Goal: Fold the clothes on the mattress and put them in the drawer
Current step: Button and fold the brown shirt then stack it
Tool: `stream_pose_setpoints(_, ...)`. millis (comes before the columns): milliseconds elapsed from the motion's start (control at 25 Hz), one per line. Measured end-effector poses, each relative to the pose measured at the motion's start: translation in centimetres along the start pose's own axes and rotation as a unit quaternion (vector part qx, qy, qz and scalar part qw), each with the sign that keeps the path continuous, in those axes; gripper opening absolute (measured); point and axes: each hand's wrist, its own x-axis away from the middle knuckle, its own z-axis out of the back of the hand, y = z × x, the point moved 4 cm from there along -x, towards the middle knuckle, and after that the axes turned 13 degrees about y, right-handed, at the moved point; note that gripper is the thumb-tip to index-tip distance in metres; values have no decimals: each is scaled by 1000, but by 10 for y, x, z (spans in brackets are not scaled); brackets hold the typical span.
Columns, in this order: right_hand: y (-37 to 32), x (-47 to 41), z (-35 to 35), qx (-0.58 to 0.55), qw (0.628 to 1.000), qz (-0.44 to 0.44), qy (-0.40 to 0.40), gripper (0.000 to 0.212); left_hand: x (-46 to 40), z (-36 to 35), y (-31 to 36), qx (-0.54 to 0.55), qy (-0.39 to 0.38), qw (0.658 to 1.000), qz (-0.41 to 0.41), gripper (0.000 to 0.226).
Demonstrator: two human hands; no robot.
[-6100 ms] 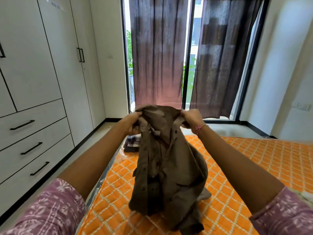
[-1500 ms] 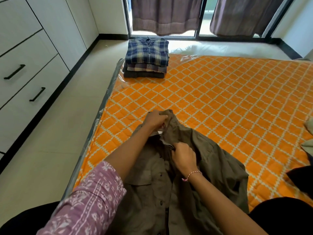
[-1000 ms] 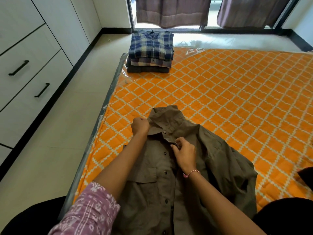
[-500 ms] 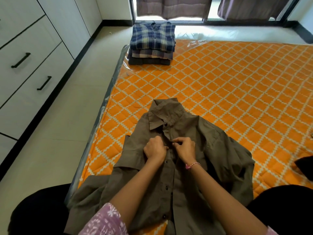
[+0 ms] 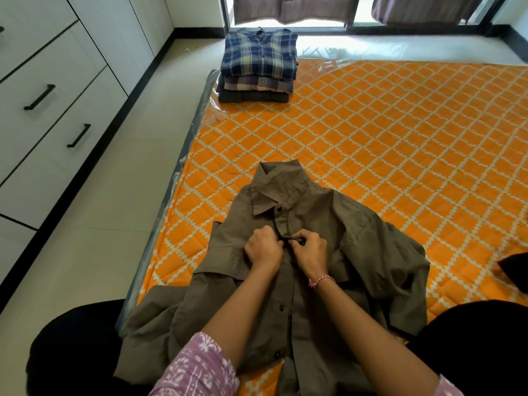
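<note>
One olive-brown shirt (image 5: 314, 224) lies front up on the near part of an orange quilted mattress (image 5: 400, 138), collar pointing toward the window. Two hands meet at the middle of its chest, just below the collar: the left hand (image 5: 264, 251) and the right hand (image 5: 311, 252), fingers of both curled, pinch the button strip between them, with the rest of the shirt spread out under and around the wrists. One sleeve hangs over the mattress's left edge. At the mattress's far left corner sits one stack of three folded shirts (image 5: 258, 65), a blue plaid one on top, well apart from the brown shirt. Left of the mattress, across a strip of floor, two closed white drawers (image 5: 57, 110) with black handles show in the wardrobe.
</note>
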Motion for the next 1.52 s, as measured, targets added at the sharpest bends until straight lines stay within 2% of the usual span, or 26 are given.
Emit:
stream_pose_setpoints(160, 5, -6, 4, -47, 999, -22, -18, 6, -12, -1, -3, 57, -52, 997, -2, 18)
stream_pose_setpoints(200, 5, -7, 6, -68, 997, -33, -10, 5, -11, 1, -5, 85, -40, 996, -11, 12)
stream_pose_setpoints(320, -3, -2, 8, -109, 994, -22, 9, 5, -2, 11, -13, 178, 37, 983, -17, 20)
stream_pose_setpoints(400, -13, 5, 6, -125, 992, 9, -19, 4, -2, 18, -18, 259, 72, 963, 16, 12)
stream_pose_setpoints(440, -17, 7, 5, -127, 991, 26, -34, 2, -2, 21, -20, 292, 66, 953, 40, 12)
stream_pose_setpoints(560, -28, 10, 6, -120, 991, 54, -34, 8, 4, 19, -24, 420, -14, 899, 122, 8)
stream_pose_setpoints(640, -31, 13, 8, -113, 992, 60, -22, 14, 8, 19, -26, 459, -32, 876, 143, 15)
stream_pose_setpoints(720, -33, 16, 11, -109, 992, 60, -11, 15, 8, 22, -26, 453, -16, 882, 126, 8)
stream_pose_setpoints(880, -35, 18, 15, -117, 992, 37, -1, 11, 12, 36, -19, 293, 87, 952, 16, 7)
stream_pose_setpoints(960, -38, 18, 17, -120, 993, 22, 4, 10, 17, 41, -12, 263, 123, 957, -6, 6)
stream_pose_setpoints(1240, -40, 12, 21, -75, 997, 7, 1, 13, 17, 43, 1, 248, 89, 963, -50, 11)
stream_pose_setpoints(1400, -43, 13, 20, -82, 997, -7, 5, 15, 15, 50, 8, 198, 79, 976, -31, 15)
stream_pose_setpoints(1520, -40, 14, 23, -82, 996, -17, 41, 14, 12, 44, 5, 247, 63, 967, -16, 13)
